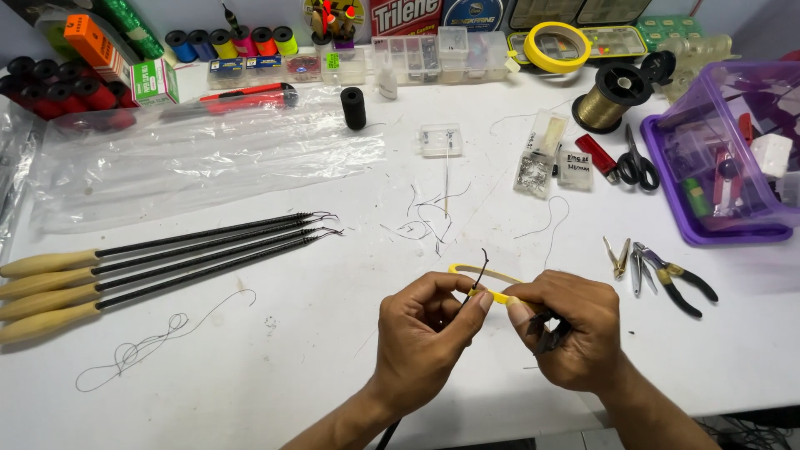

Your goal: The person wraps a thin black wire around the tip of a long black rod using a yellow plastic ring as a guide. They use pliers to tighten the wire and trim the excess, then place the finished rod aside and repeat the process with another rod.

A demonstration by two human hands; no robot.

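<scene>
Low over the near edge of the white table [275,367], both hands meet. The left hand [421,333] is closed, thumb and forefinger pinching a thin black rod tip [481,271] that sticks up between the hands. The right hand [571,329] is closed too, its fingertips [518,310] nipping a yellow looped band [477,269] that curves away just behind the rod tip; something dark sits in its palm, too hidden to tell. Well to the left lie four black rods with pale wooden handles [150,267], side by side. Right of the hands rest black-handled pliers [677,279], with a purple plastic box [725,158] beyond them
</scene>
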